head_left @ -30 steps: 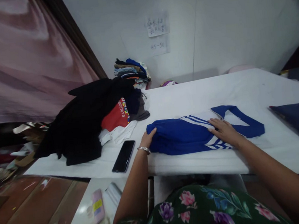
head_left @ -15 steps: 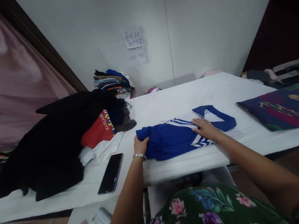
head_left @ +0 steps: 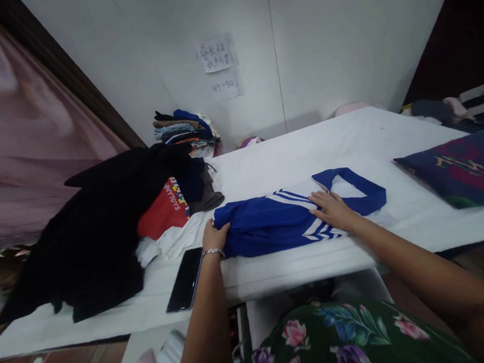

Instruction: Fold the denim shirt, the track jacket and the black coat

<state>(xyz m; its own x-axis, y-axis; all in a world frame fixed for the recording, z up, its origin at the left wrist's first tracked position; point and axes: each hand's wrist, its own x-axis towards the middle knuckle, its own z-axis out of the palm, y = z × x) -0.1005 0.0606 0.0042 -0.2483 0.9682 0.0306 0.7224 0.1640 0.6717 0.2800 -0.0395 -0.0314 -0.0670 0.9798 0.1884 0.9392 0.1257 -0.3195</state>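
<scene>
A blue jacket with white stripes (head_left: 266, 221) lies folded lengthwise on the white-covered table (head_left: 266, 168), its collar toward the right. My left hand (head_left: 215, 236) pinches the hem at the jacket's left end, thumb on top and the other fingers partly hidden beneath the cloth. Flat on the striped chest part, close to the collar, rests my right hand (head_left: 333, 210) with its fingers stretched out. A black phone (head_left: 185, 279) lies just left of my left forearm.
Dark clothes (head_left: 97, 228), a red printed garment (head_left: 164, 211) and white cloth (head_left: 179, 238) are heaped on the left. Behind them stands a stack of folded clothes (head_left: 184, 131). On the right lies a dark patterned garment (head_left: 466, 176). Paper notes (head_left: 219, 65) hang on the wall.
My left hand has drawn the jacket's hem a little to the left, stretching the cloth. The right hand stays on the chest part. The view has shifted slightly.
</scene>
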